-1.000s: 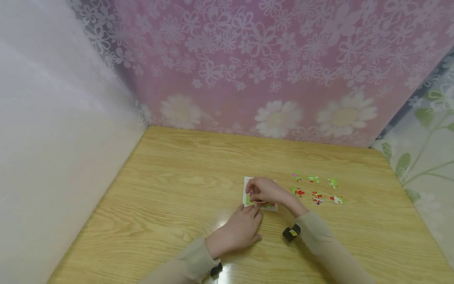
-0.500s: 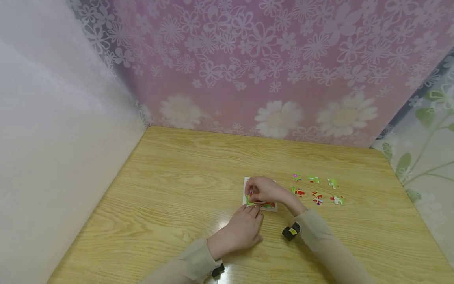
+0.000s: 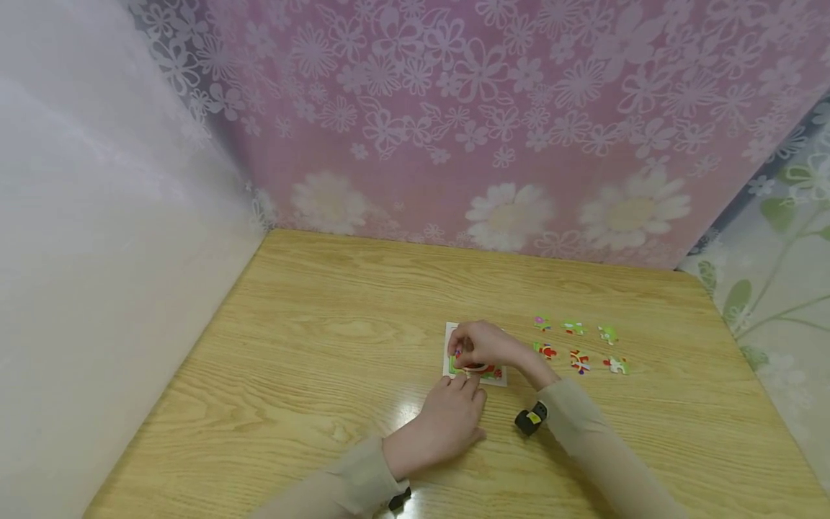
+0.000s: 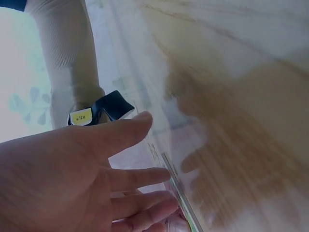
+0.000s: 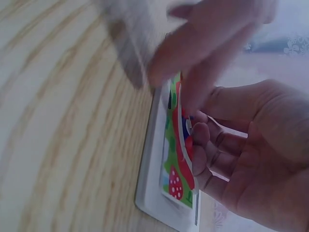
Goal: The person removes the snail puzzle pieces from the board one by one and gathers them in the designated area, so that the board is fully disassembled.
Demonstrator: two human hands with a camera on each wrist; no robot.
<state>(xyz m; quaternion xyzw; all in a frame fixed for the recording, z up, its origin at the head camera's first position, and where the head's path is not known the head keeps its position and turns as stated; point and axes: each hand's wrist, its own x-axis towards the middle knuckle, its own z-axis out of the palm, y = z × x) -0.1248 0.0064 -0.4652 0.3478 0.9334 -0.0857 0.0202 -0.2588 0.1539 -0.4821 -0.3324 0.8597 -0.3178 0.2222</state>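
Observation:
A white puzzle board [image 3: 447, 347] lies on the wooden table, with joined jigsaw pieces along its near side, including a red spotted mushroom [image 5: 175, 183]. My right hand [image 3: 488, 344] is over the board with thumb and fingers curled in, pinching a puzzle piece [image 5: 187, 127] with red and blue on it; the fingers hide most of that piece. At the board's near edge rest the fingertips of my left hand [image 3: 446, 419], its fingers stretched forward. In the left wrist view the left hand [image 4: 91, 174] shows its palm side and spread thumb beside the thin board.
Several loose puzzle pieces lie in two rows right of the board, among them a red one [image 3: 547, 351] and a green one [image 3: 608, 334]. A pink flowered curtain [image 3: 454, 144] hangs behind the table [image 3: 324, 346]; a white wall [image 3: 117, 238] borders its left side.
My left hand has shifted slightly to the right along the board's near edge. The right hand stays nearly in place over the board. The loose pieces lie as before.

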